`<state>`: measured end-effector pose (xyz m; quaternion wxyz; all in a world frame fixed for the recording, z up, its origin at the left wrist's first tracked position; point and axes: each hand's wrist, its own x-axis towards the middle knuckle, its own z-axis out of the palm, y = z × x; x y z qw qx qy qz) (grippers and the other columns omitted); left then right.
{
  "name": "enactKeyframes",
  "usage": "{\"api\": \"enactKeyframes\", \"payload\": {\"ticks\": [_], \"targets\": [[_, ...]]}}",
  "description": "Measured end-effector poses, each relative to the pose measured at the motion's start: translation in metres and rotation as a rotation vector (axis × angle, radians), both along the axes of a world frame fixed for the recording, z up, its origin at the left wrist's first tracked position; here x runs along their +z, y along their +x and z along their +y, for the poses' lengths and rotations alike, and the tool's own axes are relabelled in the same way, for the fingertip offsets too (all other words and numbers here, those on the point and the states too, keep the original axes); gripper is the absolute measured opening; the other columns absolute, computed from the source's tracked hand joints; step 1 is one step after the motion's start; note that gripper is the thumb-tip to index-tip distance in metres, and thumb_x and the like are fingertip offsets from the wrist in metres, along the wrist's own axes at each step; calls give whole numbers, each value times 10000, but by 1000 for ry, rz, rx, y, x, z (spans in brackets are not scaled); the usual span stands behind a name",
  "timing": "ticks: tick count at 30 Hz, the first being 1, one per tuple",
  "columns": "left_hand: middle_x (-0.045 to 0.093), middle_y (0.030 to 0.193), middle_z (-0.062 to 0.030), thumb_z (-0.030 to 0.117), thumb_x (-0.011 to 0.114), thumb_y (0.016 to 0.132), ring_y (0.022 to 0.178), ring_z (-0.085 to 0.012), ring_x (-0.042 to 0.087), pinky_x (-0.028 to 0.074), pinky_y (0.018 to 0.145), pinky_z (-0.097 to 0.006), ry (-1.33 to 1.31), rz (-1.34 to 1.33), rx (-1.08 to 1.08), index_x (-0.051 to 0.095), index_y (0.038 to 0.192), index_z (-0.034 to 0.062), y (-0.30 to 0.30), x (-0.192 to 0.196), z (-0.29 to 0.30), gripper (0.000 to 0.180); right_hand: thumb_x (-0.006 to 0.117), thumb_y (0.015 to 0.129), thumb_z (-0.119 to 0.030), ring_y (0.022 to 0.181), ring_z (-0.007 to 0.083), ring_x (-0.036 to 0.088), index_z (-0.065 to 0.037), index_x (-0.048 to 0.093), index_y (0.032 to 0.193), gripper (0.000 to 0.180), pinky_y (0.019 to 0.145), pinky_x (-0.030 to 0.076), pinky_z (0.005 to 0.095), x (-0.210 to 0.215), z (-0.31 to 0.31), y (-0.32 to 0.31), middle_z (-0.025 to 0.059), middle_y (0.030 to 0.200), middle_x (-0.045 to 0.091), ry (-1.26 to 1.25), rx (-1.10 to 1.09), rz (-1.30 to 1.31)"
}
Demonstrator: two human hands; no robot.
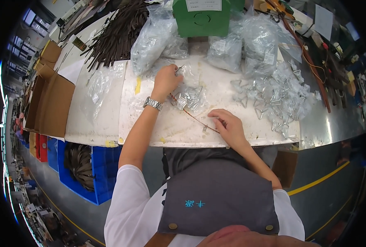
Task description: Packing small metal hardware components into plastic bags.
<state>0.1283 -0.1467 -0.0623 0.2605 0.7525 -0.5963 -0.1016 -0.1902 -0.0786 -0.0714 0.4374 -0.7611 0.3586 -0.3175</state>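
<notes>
My left hand point(166, 81), with a steel watch point(153, 103) on its wrist, reaches over the table. Its thumb and fingers pinch a small metal piece point(179, 69). Just below lies a small heap of metal fittings point(194, 98) on clear plastic, with a pale label beside it. A thin reddish-brown cord point(195, 118) slants from near my left wrist down to my right hand point(229, 126). That hand rests by the table's front edge, fingers curled toward the thumb; what is between them is too small to make out.
Triangular metal rings point(279, 101) in clear plastic spread on the right. Filled clear bags point(154, 41) flank a green box point(201, 18) at the back. Dark strips point(119, 31) fan out at the back left. A cardboard box point(53, 103) and a blue bin point(94, 175) stand left.
</notes>
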Motion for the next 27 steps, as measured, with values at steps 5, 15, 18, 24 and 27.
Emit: {"api": "enactKeyframes", "payload": {"ticks": [5, 15, 18, 24, 27], "targets": [[695, 775, -129, 227, 808, 829, 709, -255, 656, 523, 707, -389, -63, 276, 78, 731, 977, -49, 4, 13, 2, 322, 632, 985, 21, 828, 111, 681, -17, 734, 1170, 215, 726, 560, 249, -1, -3, -3, 64, 1208, 731, 54, 24, -30], [651, 817, 63, 158, 835, 929, 526, 21, 381, 231, 458, -196, -66, 1278, 0, 727, 1011, 56, -115, 57, 77, 170, 692, 1026, -122, 774, 64, 663, -7, 668, 1240, 244, 619, 494, 214, 32, -18, 25, 53, 1009, 748, 436, 4, -386], [621, 792, 65, 186, 799, 968, 517, 22, 383, 249, 451, -197, -27, 1386, -43, 695, 1020, 54, -134, 49, 85, 176, 690, 1034, -141, 756, 64, 660, -3, 685, 1138, 173, 631, 505, 224, 29, -19, 22, 41, 913, 742, 500, -9, -379], [609, 773, 64, 174, 773, 982, 528, 6, 417, 291, 461, -196, 35, 1303, -99, 669, 974, 49, -122, 39, 87, 163, 656, 1056, -157, 723, 77, 660, 0, 715, 1024, 170, 630, 502, 229, 26, -25, -8, 46, 847, 743, 519, 23, -336], [610, 756, 58, 164, 771, 976, 582, -17, 475, 353, 519, -198, -106, 935, -175, 653, 912, 36, -122, 28, 93, 185, 630, 1067, -157, 716, 76, 655, 5, 717, 1011, 192, 627, 500, 230, 28, -25, -9, 48, 852, 746, 517, 29, -325]]}}
